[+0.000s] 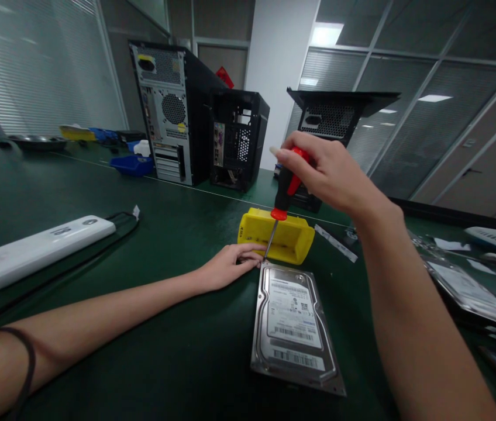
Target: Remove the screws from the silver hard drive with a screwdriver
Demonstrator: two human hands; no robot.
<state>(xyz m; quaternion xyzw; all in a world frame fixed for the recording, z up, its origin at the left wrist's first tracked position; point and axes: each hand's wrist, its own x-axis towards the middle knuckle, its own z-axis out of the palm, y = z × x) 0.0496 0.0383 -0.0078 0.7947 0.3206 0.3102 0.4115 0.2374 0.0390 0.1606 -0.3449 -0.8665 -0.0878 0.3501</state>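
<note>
Right grip (324,169) clasps screwdriver (285,190) (left grip (227,267) unclear) by the silver, labelled hard drive (294,324).

A white power strip (41,248) lies at the left of the green tabletop (155,234), a black cable (99,252) running alongside it. Farther back stand a tall computer case (164,99) with a metal rear, a smaller black case (230,143) and a third case (331,120) topped by a wide dark panel, with a blue tray (131,168) and a shallow metal bowl (37,143) to their left. Behind them rise a white column (278,70) and window blinds (33,70).
</note>
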